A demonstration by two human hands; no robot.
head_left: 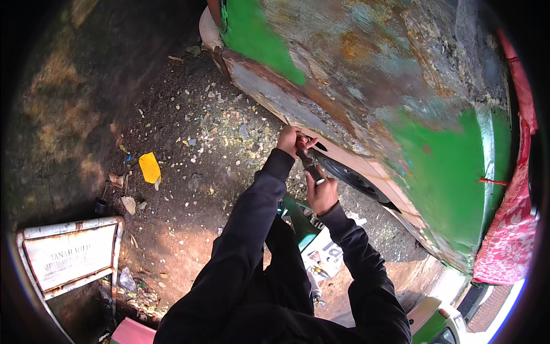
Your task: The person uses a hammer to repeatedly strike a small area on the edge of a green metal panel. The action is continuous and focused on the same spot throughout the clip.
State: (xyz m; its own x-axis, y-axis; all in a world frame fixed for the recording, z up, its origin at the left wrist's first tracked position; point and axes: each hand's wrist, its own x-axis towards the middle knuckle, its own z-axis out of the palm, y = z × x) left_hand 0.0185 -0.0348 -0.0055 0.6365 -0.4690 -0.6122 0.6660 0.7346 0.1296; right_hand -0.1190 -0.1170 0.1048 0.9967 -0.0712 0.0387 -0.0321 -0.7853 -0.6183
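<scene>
My left hand (288, 141) is closed around a slim tool with a red grip (301, 150), held against the lower edge of a van-like vehicle's body panel (338, 150). Its working end is hidden, so I cannot tell its exact kind. Just nearer, my right hand (324, 194) is closed on what looks like a hammer (312, 169). The dark metal head lies close to the red grip; whether they touch is unclear. Above my hands the panel is scraped to brown, rusty and grey patches, with green paint (444, 163) at both ends.
Paint flakes (229, 129) litter the ground by the vehicle. A wheel (349, 178) sits beneath the panel edge. Printed paper (323, 255) and a green object (301, 221) lie near my legs. A yellow scrap (149, 167) and a rusty-framed white sign (71, 256) are at left; red patterned cloth (504, 246) hangs at right.
</scene>
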